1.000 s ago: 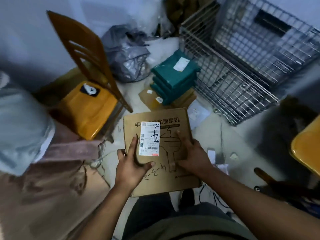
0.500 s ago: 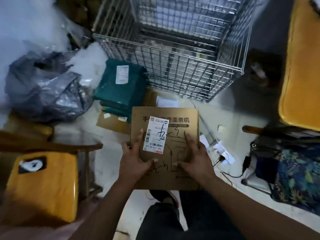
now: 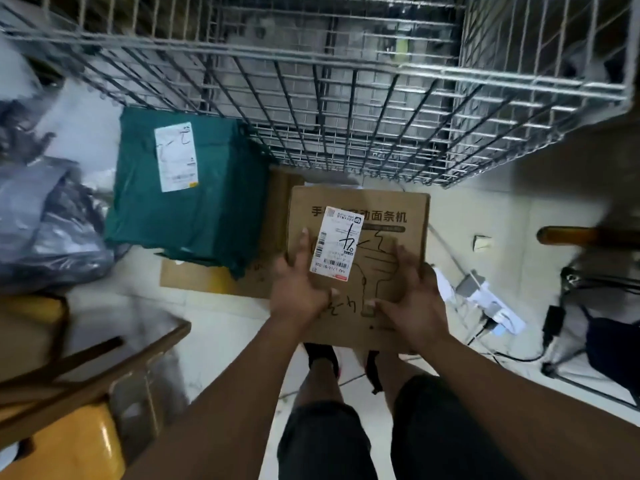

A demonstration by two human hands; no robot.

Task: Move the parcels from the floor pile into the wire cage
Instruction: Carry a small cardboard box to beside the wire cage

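I hold a brown cardboard box (image 3: 391, 244) with a white shipping label in front of me, above the floor. My left hand (image 3: 299, 289) grips its left edge, thumb on top near the label. My right hand (image 3: 412, 299) grips its right side with the thumb across the top. The wire cage (image 3: 346, 109) stands just beyond the box, its near wall close to the box's far edge. On the floor to the left lies a stack of green parcels (image 3: 214, 202) with a white label, on top of flat brown cardboard (image 3: 207, 278).
A grey plastic bag (image 3: 45, 230) lies at the far left. A wooden chair with a yellow seat (image 3: 69, 441) is at the lower left. A white power strip (image 3: 485, 299) with cables and a dark stand (image 3: 588, 341) sit on the tiled floor to the right.
I have moved nearer to the wire cage, which now fills the top of the view. The box stays in both hands and has come up to the cage's near wall.
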